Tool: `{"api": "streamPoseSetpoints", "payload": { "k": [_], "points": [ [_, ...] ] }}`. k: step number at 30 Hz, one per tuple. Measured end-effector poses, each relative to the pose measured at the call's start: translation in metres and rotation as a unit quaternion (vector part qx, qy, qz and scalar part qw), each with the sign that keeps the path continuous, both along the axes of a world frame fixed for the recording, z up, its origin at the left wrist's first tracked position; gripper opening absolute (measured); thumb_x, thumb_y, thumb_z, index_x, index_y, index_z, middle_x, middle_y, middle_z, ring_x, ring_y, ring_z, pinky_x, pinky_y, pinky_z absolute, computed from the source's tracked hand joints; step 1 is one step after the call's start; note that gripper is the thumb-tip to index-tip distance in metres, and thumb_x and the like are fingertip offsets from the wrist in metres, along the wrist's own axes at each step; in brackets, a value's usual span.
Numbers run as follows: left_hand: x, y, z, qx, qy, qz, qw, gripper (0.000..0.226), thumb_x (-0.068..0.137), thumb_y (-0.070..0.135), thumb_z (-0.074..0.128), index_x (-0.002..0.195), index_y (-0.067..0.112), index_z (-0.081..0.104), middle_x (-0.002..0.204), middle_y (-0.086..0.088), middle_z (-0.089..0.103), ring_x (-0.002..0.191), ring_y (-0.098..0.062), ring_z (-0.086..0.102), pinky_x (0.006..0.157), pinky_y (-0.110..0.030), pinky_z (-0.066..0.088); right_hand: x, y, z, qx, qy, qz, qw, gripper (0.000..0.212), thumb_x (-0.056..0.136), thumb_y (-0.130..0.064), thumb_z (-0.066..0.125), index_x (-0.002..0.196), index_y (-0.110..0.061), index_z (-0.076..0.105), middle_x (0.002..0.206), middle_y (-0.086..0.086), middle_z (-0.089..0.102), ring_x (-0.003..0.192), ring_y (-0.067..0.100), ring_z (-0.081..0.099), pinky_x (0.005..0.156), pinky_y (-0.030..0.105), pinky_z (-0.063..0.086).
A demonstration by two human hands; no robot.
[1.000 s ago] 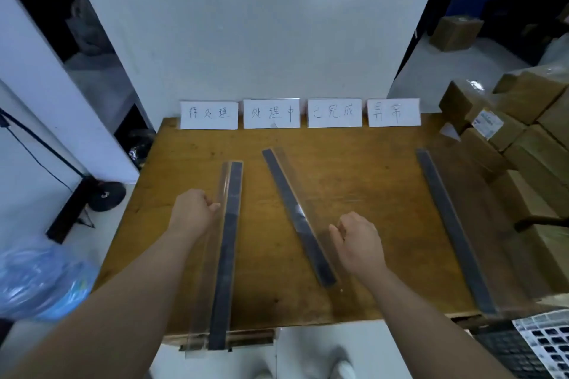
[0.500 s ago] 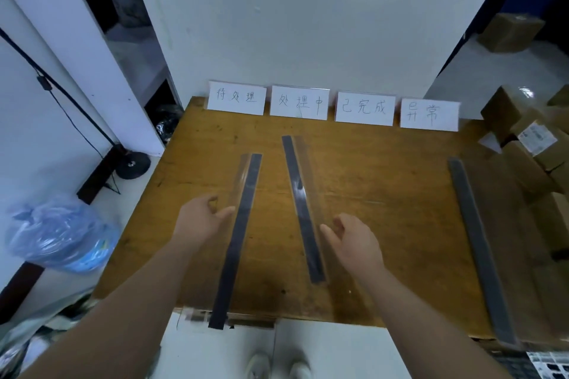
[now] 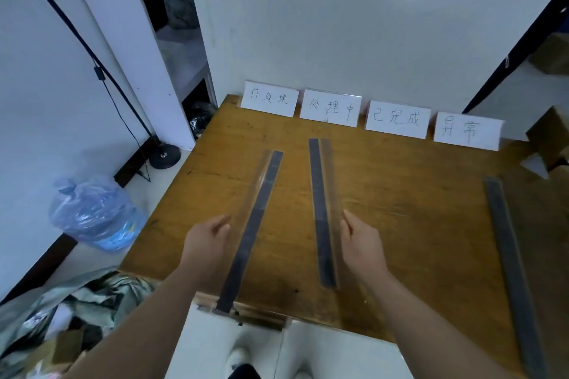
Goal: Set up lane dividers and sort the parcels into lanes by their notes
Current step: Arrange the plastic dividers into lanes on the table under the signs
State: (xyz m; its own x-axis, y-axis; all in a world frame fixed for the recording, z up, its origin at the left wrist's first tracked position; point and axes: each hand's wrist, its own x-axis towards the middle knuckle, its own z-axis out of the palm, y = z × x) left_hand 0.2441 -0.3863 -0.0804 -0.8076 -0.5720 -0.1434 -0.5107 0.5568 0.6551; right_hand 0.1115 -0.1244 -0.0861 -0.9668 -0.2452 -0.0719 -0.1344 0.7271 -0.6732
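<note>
Left hand (image 3: 206, 240) sits beside the left divider (image 3: 252, 224), right hand (image 3: 361, 243) beside the middle divider (image 3: 320, 209). Both dividers run lengthwise away; I cannot tell if either hand grips.

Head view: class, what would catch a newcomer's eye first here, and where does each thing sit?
Three long dark lane dividers lie lengthways on the wooden table, two at the left, one far right. Four white handwritten cards stand along its far edge. The left hand and right hand reach to the two left dividers.
</note>
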Motion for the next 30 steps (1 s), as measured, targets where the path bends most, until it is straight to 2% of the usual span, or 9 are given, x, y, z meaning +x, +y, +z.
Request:
{"api": "streamPoseSetpoints", "payload": {
  "k": [5, 8, 10, 14, 19, 22, 25, 27, 30],
  "points": [
    [-0.003, -0.025, 0.012, 0.037, 0.038, 0.046, 0.998, 0.034, 0.099, 0.019, 0.051, 0.132, 0.01, 0.058, 0.108, 0.0, 0.068, 0.084, -0.005, 0.059, 0.071, -0.016, 0.042, 0.005, -0.034, 0.001, 0.001, -0.005, -0.007, 1.0, 0.041, 0.102, -0.025, 0.038, 0.141, -0.015, 0.047, 0.125, 0.0, 0.063, 0.102, 0.013, 0.062, 0.081, 0.018, 0.046],
    [-0.004, -0.048, 0.019, 0.045, 0.049, 0.056, 0.996, 0.035, 0.1, 0.019, 0.05, 0.133, 0.01, 0.057, 0.117, -0.006, 0.066, 0.093, -0.013, 0.059, 0.083, -0.027, 0.046, 0.01, -0.062, 0.0, 0.007, 0.002, -0.026, 1.0, 0.037, 0.102, -0.025, 0.039, 0.135, -0.016, 0.053, 0.101, -0.007, 0.066, 0.079, 0.004, 0.06, 0.064, 0.009, 0.043],
    [-0.007, -0.068, 0.023, 0.041, 0.049, 0.052, 0.997, 0.034, 0.1, 0.019, 0.05, 0.131, 0.009, 0.058, 0.118, -0.009, 0.065, 0.095, -0.016, 0.058, 0.087, -0.032, 0.047, 0.012, -0.082, 0.001, 0.013, 0.01, -0.046, 0.999, 0.032, 0.102, -0.024, 0.04, 0.127, -0.016, 0.058, 0.081, -0.015, 0.056, 0.065, -0.004, 0.051, 0.053, 0.007, 0.038],
    [-0.015, -0.111, 0.026, 0.031, 0.045, 0.034, 0.998, 0.033, 0.1, 0.015, 0.05, 0.129, 0.004, 0.06, 0.121, -0.014, 0.065, 0.11, -0.028, 0.061, 0.098, -0.041, 0.048, 0.018, -0.12, 0.004, 0.025, 0.009, -0.083, 0.996, 0.036, 0.102, -0.026, 0.039, 0.134, -0.017, 0.053, 0.088, -0.008, 0.06, 0.065, -0.003, 0.048, 0.06, 0.009, 0.041],
    [-0.028, -0.155, 0.02, 0.002, 0.037, 0.01, 0.999, 0.029, 0.099, 0.013, 0.05, 0.122, 0.005, 0.065, 0.113, -0.009, 0.069, 0.102, -0.024, 0.063, 0.086, -0.025, 0.046, 0.024, -0.156, 0.006, 0.032, -0.008, -0.105, 0.994, 0.034, 0.102, -0.026, 0.038, 0.131, -0.019, 0.054, 0.083, -0.008, 0.062, 0.068, 0.006, 0.06, 0.063, 0.028, 0.057],
    [-0.036, -0.173, 0.017, 0.0, 0.039, -0.002, 0.999, 0.025, 0.098, 0.012, 0.05, 0.112, 0.009, 0.07, 0.099, -0.002, 0.07, 0.077, -0.008, 0.057, 0.065, -0.011, 0.037, 0.026, -0.168, 0.005, 0.038, -0.014, -0.118, 0.992, 0.029, 0.102, -0.026, 0.038, 0.123, -0.019, 0.056, 0.075, -0.005, 0.062, 0.063, 0.008, 0.061, 0.058, 0.032, 0.058],
    [-0.043, -0.187, 0.015, 0.01, 0.051, -0.007, 0.999, 0.024, 0.097, 0.012, 0.049, 0.092, 0.021, 0.07, 0.079, 0.011, 0.06, 0.072, -0.007, 0.054, 0.059, -0.012, 0.035, 0.027, -0.176, 0.005, 0.041, -0.015, -0.122, 0.992, 0.027, 0.102, -0.026, 0.038, 0.119, -0.017, 0.057, 0.074, -0.005, 0.061, 0.062, 0.009, 0.061, 0.056, 0.031, 0.057],
    [-0.049, -0.194, 0.015, 0.001, 0.052, -0.009, 0.999, 0.029, 0.097, 0.013, 0.049, 0.076, 0.032, 0.057, 0.068, 0.021, 0.05, 0.065, -0.002, 0.048, 0.057, -0.01, 0.032, 0.027, -0.181, 0.006, 0.045, -0.016, -0.129, 0.991, 0.025, 0.102, -0.026, 0.038, 0.117, -0.018, 0.057, 0.073, -0.005, 0.061, 0.061, 0.009, 0.061, 0.055, 0.031, 0.057],
    [-0.06, -0.202, 0.013, 0.004, 0.046, -0.016, 0.999, 0.021, 0.097, 0.015, 0.05, 0.083, 0.028, 0.058, 0.066, 0.024, 0.045, 0.064, -0.001, 0.047, 0.058, -0.009, 0.029, 0.026, -0.187, 0.007, 0.045, -0.015, -0.132, 0.99, 0.027, 0.102, -0.026, 0.039, 0.121, -0.018, 0.057, 0.075, -0.005, 0.062, 0.064, 0.008, 0.062, 0.058, 0.031, 0.058]
  ]
}}
